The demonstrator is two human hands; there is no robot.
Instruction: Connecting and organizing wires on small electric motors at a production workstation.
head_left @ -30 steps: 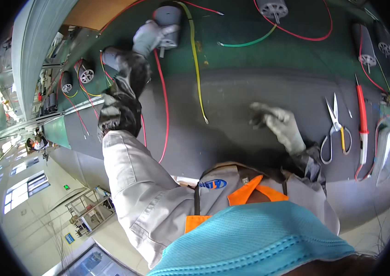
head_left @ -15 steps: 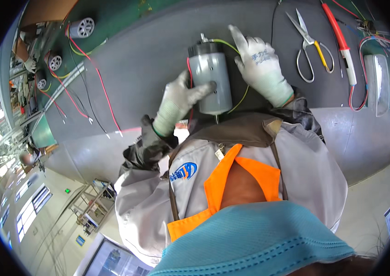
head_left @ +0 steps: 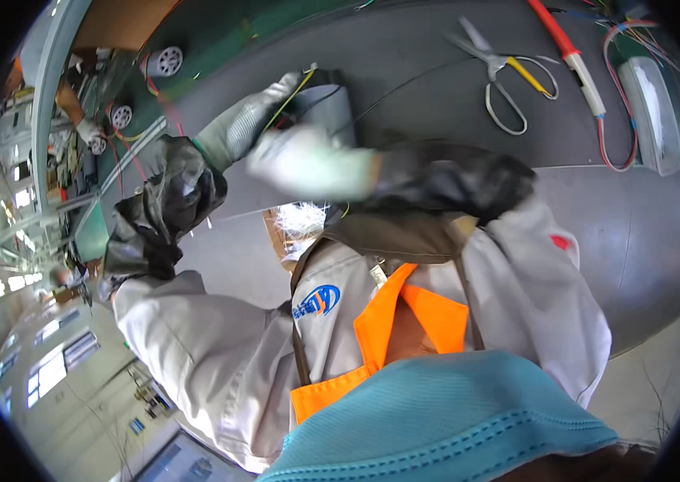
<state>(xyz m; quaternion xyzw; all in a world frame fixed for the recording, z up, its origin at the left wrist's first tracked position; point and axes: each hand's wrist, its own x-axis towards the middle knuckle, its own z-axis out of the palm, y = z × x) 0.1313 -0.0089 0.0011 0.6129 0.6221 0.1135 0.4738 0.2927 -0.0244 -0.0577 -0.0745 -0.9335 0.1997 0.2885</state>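
Near the counter's (head_left: 597,209) front edge, both gloved hands, left (head_left: 248,120) and right (head_left: 308,165), clasped the grey motor (head_left: 332,104), seemingly steadying it for wiring

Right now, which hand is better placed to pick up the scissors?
Probably the right hand: it is blurred but on the scissors' side. The left hand is on the grey cylinder, farther away.

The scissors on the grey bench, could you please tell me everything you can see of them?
The scissors lie flat on the grey bench, toward its far right, untouched by either hand. They look like bare metal, with two large wire-like loop handles nearest the person and short pointed blades aimed away to the upper left, seemingly closed. A slim yellow piece lies across the handles. A red and white rod-shaped tool lies just to their right, apart.
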